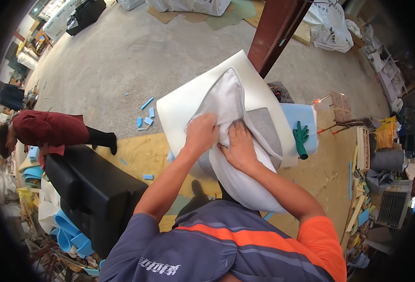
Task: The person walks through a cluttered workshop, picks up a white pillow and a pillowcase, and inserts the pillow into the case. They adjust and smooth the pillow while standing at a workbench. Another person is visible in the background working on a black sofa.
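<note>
My left hand (pixel 202 132) is closed on the edge of a grey fabric cover (pixel 263 121) with a white inner side, which rises to a pointed corner. My right hand (pixel 241 146) lies against the bunched white lining, thumb spread; folds hide its fingertips, so its grip is unclear. A soft white cushion-like piece (pixel 248 187) hangs from the cover toward my body. Beneath all this is a large white foam sheet (pixel 182 98), curving down at its sides. A green glove (pixel 301 139) rests on a light blue foam block (pixel 311 116) to the right.
At left, a person (pixel 52 127) bends over a black upholstered sofa piece (pixel 91 183). A red-brown steel column (pixel 276 33) stands just beyond the foam. Blue foam offcuts (pixel 148 121) litter the floor. Wood scraps (pixel 357 208) and an orange-tipped metal frame (pixel 334 123) are on the right.
</note>
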`<state>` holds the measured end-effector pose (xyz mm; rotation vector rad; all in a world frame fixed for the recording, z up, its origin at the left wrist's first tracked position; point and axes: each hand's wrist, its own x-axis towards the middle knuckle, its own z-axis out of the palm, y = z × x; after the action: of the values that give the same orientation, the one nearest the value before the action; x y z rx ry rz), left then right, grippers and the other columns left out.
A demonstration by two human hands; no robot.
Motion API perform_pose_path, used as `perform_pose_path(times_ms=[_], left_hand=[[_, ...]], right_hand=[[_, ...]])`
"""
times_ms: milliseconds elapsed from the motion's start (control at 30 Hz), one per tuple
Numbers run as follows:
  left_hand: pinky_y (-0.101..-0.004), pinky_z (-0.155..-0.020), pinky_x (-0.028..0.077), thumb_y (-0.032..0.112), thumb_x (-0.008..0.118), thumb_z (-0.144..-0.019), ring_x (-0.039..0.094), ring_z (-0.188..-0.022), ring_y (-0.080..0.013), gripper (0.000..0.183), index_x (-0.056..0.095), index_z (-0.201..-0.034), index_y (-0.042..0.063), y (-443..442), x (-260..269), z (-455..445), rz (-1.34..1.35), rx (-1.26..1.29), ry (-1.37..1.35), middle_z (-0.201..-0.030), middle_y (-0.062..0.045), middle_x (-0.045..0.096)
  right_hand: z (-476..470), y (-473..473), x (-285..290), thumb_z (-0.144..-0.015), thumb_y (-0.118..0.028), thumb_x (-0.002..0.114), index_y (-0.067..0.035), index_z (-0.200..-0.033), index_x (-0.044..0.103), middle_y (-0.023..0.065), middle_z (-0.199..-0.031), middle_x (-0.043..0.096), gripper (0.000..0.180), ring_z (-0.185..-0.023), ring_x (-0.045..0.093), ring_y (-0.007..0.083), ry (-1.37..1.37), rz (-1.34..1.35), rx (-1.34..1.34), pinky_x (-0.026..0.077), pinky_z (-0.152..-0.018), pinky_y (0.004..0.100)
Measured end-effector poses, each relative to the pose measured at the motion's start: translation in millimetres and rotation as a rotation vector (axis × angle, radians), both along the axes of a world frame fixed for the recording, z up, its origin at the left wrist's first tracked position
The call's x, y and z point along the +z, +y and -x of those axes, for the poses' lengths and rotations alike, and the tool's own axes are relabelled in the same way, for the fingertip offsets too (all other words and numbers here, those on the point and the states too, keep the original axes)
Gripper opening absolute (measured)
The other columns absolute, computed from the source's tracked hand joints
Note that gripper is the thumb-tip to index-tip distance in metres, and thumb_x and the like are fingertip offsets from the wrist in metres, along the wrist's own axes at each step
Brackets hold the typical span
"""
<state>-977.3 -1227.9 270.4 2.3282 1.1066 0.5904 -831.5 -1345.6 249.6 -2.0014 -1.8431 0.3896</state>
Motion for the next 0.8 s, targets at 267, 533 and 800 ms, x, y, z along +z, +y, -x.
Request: perform_pose_path(times_ms=[267,533,800], left_hand=[[-0.0541,-0.071,0.049,0.015,0.07,-0.097,0.063,-0.082,-0.0436,0.023,0.055,-0.085,0.002,-45,1,3,0.05,-0.171,-0.137,-0.083,-0.018,0.062],[-0.048,-0.087,0.049,0.014,0.07,-0.098,0.061,-0.102,-0.0397,0.012,0.065,-0.1,0.004,-43,-36,-25,0.108,-0.043,-0.292,-0.102,-0.015,0.064],[-0.0514,-0.092,0.048,0.012,0.082,-0.079,0.059,-0.11,-0.0376,0.041,0.06,-0.114,0.009,-60,-102,-67,0.11,0.164,0.045,-0.117,-0.013,0.06]], right_hand=[[-2,51,-121,-0.095,-0.035,0.068,0.0,-0.155,0.05,0.0294,-0.155,0.053,0.072,-0.146,0.048,0.0456,0.403,-0.145,-0.254,0.038,-0.122,0.0489],[-72,109,-81,-0.099,-0.033,0.066,0.0,-0.156,0.049,0.0285,-0.157,0.052,0.069,-0.148,0.047,0.0438,0.365,0.05,-0.281,0.038,-0.122,0.0476],[-136,86,-24,-0.102,-0.031,0.063,0.001,-0.157,0.047,0.0275,-0.16,0.051,0.066,-0.15,0.047,0.042,0.328,0.379,-0.282,0.039,-0.123,0.0464]])
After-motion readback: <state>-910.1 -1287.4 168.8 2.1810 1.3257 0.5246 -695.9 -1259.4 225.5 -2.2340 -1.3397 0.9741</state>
